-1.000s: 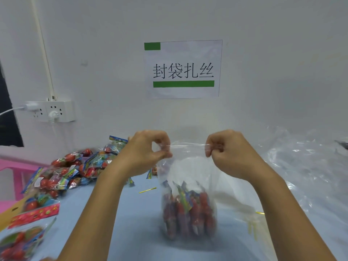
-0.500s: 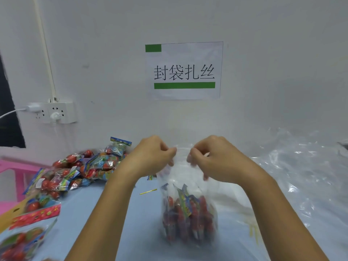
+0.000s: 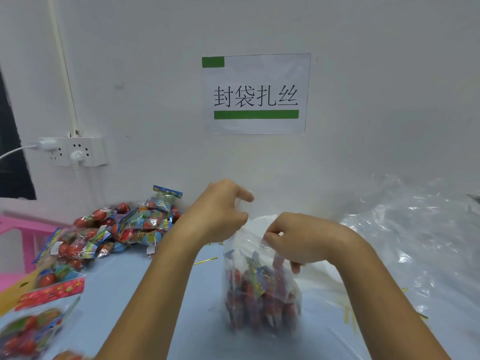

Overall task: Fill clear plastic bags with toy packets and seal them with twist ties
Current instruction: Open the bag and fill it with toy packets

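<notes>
Bag stands upright, centre-near on the table, packets inside. We note both hands pinch its gathered mouth: left hand higher and farther, right hand lower. Nearest twist tie lies leftward, closer to our left hand.

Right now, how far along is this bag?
Filled: the clear bag stands on the table with toy packets inside. In hand: left hand and right hand pinch its top together. Left: no tie on it yet; a twist tie lies loose behind.
</notes>
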